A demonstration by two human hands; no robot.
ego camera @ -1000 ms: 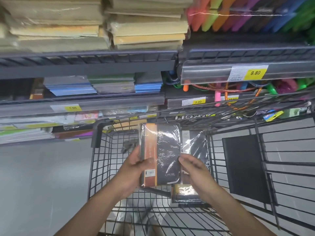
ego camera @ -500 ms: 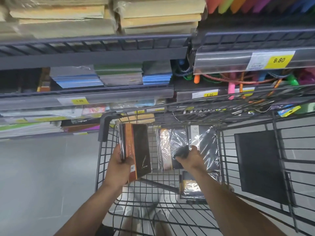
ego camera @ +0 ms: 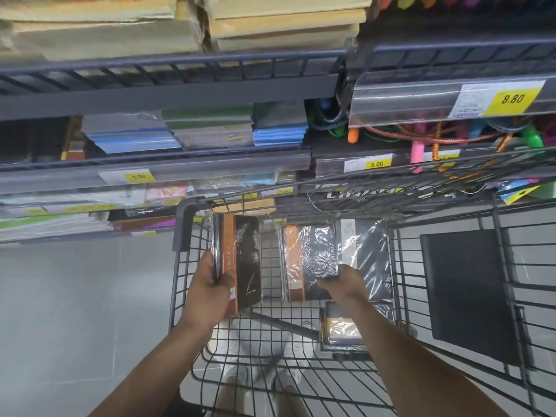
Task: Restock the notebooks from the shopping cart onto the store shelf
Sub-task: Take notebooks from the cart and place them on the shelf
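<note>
Over the near-left corner of the shopping cart point(ego camera: 180, 233), the person's left hand point(ego camera: 210, 285) grips a black-and-orange notebook point(ego camera: 243, 260) by its lower end. The fingers are wrapped round the spine side and the thumb lies on the cover. It stands upright and raised above the basket floor. A glossy edge shows behind it, though I cannot tell whether that is a second book.

Just to the right, the right hand point(ego camera: 343, 281) reaches into the basket. Its fingers are curled on the lower right corner of a wrapped notebook point(ego camera: 313, 257), black with an orange spine under crinkled film. That one stands against the far wire wall. A darker wrapped notebook point(ego camera: 368, 254) leans just behind and beside it, touching. A small wrapped notebook point(ego camera: 343, 328) lies flat on the mesh floor under the right forearm.

A black panel point(ego camera: 469, 296) sits against the cart's right side.

Beyond the cart rises the store shelf point(ego camera: 186, 165). Blue-edged pads point(ego camera: 132, 136) are stacked on one level and brown paper packs point(ego camera: 105, 34) are piled on the level above. Coloured cords point(ego camera: 421, 138) hang in a tangle to the right, under a yellow price tag point(ego camera: 511, 99) reading 8.80. Grey floor point(ego camera: 75, 296) spreads out to the left.
</note>
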